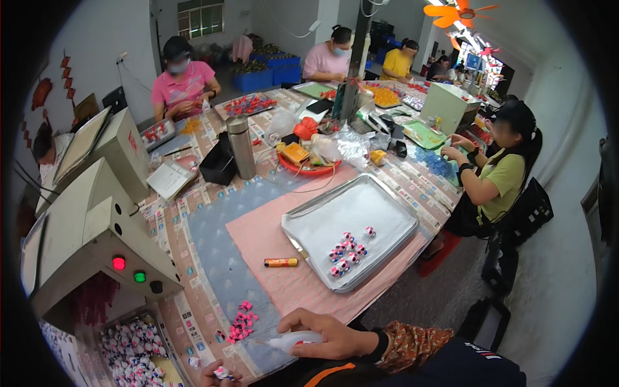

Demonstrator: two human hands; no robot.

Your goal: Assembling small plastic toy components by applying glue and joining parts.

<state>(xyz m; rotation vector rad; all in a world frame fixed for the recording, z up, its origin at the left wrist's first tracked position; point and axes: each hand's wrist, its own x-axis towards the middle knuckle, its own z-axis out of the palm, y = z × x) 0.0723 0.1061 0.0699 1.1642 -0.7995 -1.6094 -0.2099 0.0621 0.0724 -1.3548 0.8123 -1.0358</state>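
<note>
My right hand (pixel 338 337) is closed around a white squeeze bottle (pixel 295 339) with a thin nozzle pointing left. At the lower edge, my left hand (pixel 207 374) pinches a small white figure (pixel 223 373) with blue and pink parts; most of this hand is cut off by the picture's edge. Just beyond the nozzle lies a loose pile of small bright pink pieces (pixel 242 321). A box (pixel 169 342) of many small white figures stands to the left of my left hand. Several finished-looking pink and white figures (pixel 347 253) sit on a lined metal tray (pixel 348 201).
An orange-yellow tube (pixel 280 262) lies on the pink cloth (pixel 261 235) left of the tray. At left stands a beige machine (pixel 84 219) with lit red and green lamps. Farther off are a steel flask (pixel 241 147), a red basket (pixel 309 169) and several people seated around the table.
</note>
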